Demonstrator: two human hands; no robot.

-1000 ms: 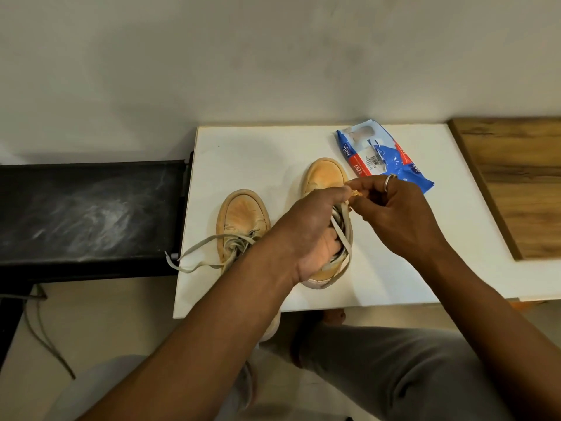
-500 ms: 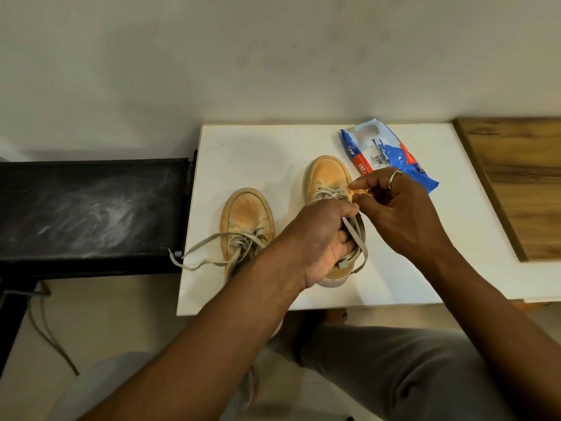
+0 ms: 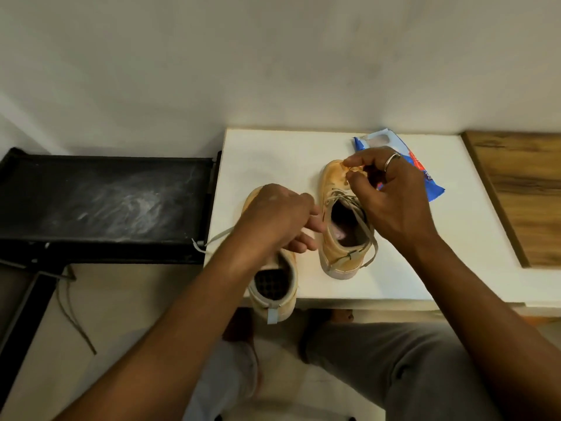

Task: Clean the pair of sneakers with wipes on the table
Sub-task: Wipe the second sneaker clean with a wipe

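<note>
**On the right sneaker's [image 3: 337, 253] toe, a wipe [image 3: 353, 169] poised**

Right hand [image 3: 391, 196] pinches the small stained wipe between thumb and fingers, right at the toe. The shoe's long axis runs away across the desk [image 3: 273, 153]. Left hand [image 3: 273, 217], fingers loose and seemingly empty, hangs beside the shoe's near flank.

Table [image 3: 273, 153] sitting betw. bench [image 3: 106, 202] on L & wood board [image 3: 522, 192] on R, L sneaker [image 3: 273, 287] overhanging table's front edge, R sneaker [image 3: 334, 256] lying just beside it, wipes pk [image 3: 431, 189] lying behind R sneaker.

Soft, even indoor light — faint shadows, slight motion blur (wide-angle bending at edges).
</note>
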